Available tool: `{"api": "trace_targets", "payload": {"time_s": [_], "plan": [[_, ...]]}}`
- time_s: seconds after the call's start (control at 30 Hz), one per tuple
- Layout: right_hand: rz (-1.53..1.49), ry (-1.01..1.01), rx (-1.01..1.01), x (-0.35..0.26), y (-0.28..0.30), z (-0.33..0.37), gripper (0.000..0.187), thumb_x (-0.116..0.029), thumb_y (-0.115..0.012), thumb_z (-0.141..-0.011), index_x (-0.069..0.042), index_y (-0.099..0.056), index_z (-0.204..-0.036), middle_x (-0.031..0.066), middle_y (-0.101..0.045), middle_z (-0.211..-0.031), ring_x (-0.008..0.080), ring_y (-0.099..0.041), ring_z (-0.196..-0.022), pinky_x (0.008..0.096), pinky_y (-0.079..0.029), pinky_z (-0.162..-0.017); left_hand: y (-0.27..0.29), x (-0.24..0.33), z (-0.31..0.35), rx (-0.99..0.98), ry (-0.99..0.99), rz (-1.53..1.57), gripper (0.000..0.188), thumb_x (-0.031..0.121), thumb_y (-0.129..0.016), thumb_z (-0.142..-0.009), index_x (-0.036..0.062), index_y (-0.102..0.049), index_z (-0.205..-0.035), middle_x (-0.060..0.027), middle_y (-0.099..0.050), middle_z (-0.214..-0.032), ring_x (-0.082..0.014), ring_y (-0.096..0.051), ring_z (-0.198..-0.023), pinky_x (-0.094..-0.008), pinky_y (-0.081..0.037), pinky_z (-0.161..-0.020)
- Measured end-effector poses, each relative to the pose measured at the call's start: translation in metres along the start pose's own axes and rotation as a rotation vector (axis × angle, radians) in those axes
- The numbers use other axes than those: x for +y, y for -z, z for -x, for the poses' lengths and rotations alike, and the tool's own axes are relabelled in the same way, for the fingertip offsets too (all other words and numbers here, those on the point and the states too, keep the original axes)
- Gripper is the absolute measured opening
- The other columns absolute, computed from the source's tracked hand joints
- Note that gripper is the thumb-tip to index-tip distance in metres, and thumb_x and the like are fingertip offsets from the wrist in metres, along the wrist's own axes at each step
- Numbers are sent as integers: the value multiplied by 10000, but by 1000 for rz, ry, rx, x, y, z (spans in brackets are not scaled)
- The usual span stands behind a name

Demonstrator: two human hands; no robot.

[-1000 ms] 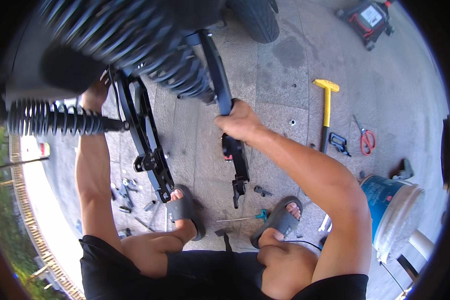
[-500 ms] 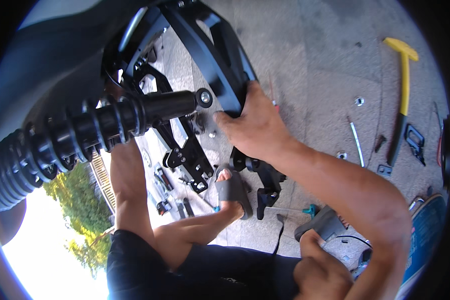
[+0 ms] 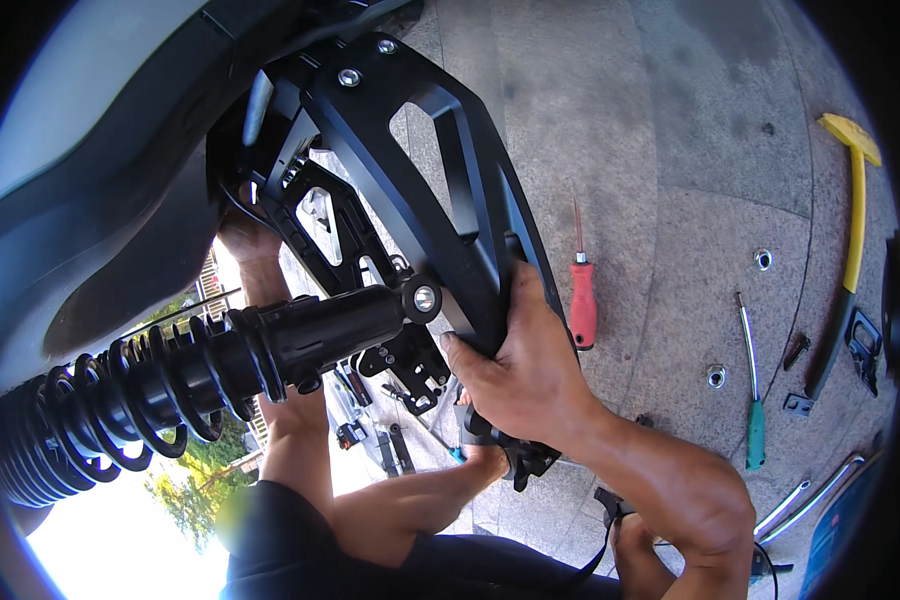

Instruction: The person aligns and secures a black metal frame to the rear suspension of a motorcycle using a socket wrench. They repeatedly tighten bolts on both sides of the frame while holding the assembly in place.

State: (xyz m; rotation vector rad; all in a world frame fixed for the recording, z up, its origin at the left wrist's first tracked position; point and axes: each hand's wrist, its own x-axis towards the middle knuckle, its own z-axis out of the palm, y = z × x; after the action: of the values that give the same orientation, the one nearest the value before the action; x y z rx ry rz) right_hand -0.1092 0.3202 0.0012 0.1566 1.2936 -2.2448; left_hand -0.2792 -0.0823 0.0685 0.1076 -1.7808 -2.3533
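Observation:
My right hand is wrapped round the lower end of a black swingarm, thumb on one side and fingers on the other. The swingarm has a long cut-out and two bolts near its top. My left hand reaches up behind a black coil-spring shock absorber to the vehicle's underside, beside a thin cable; its fingers are mostly hidden. The shock's free eye end, with a metal bushing, hangs just left of my right thumb. Behind it is a black bracket with cut-outs.
On the paving lie a red-handled screwdriver, a green-handled screwdriver, a yellow-headed hammer, two nuts and wrenches. More tools lie near my leg. The dark vehicle body fills the upper left.
The view has shifted, so the swingarm and shock sit lower and more of the swingarm's top shows. The red screwdriver has come into full view. My right hand keeps its grip.

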Motion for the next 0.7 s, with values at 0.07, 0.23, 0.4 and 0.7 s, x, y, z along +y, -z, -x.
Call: {"api": "trace_targets", "payload": {"time_s": [0.07,0.23,0.4,0.7], "plan": [[22,17,-20,2,2,-1,486,-94,-640,-834,108,-351,-1170,315,-615,-896,444,-647,-851,458,-527,-750,0,-1,1,8,-4,2,454,332,-403,-1015,16,-573,-1293,-174,-641,-1236,-282,-611,-1146,-459,-477,-1011],[78,29,13,-8,6,-4,453,-31,-647,-816,58,-383,-1174,120,-575,-845,179,-623,-759,350,-510,-647,2,0,3,4,-10,3,458,334,-399,-1017,16,-571,-1297,-175,-640,-1241,-283,-610,-1151,-460,-476,-1016],[55,-56,-11,-19,8,0,421,-37,-647,-828,49,-395,-1155,121,-567,-832,179,-622,-756,342,-509,-643,6,3,3,-28,-2,14,462,336,-394,-1019,15,-569,-1302,-176,-638,-1246,-284,-610,-1156,-462,-476,-1020],[-28,-50,-3,-9,2,-4,509,-19,-668,-825,54,-386,-1242,91,-564,-926,133,-580,-842,298,-501,-727,19,11,-5,-187,36,74,471,341,-387,-1023,14,-565,-1311,-178,-636,-1256,-286,-608,-1165,-465,-475,-1028]]}}
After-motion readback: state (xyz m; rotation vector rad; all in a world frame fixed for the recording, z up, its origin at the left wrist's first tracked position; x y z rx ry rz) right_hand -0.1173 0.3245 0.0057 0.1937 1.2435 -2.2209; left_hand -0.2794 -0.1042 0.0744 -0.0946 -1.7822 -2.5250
